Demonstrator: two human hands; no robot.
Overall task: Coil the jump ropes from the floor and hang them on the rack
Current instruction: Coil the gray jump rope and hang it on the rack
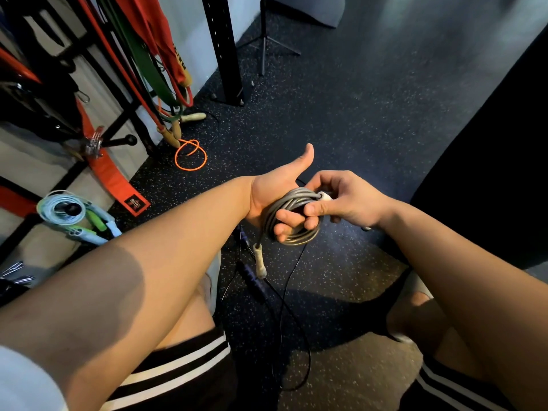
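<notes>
In the head view, the person's left hand [275,188] is over the speckled black rubber floor [341,120], thumb raised. Its fingers [284,225] are curled through a coiled grey jump rope [289,203], grasping the loops. The right hand [351,200], just to its right, pinches the rope's pale upper handle [325,197] between thumb and fingers at the top of the coil. A second pale handle [261,264] hangs below the coil on a short length of rope.

Beneath the hands, a thin black jump rope [309,360] with dark ribbed handles [252,277] lies loose on the floor. Far left, a loop of orange cord [191,155] lies at the foot of the black metal rack [120,141], where a green elastic band [149,72] and a wide red band [160,34] hang. Near left, a coiled light-blue rope [52,209] sits by the rack.
</notes>
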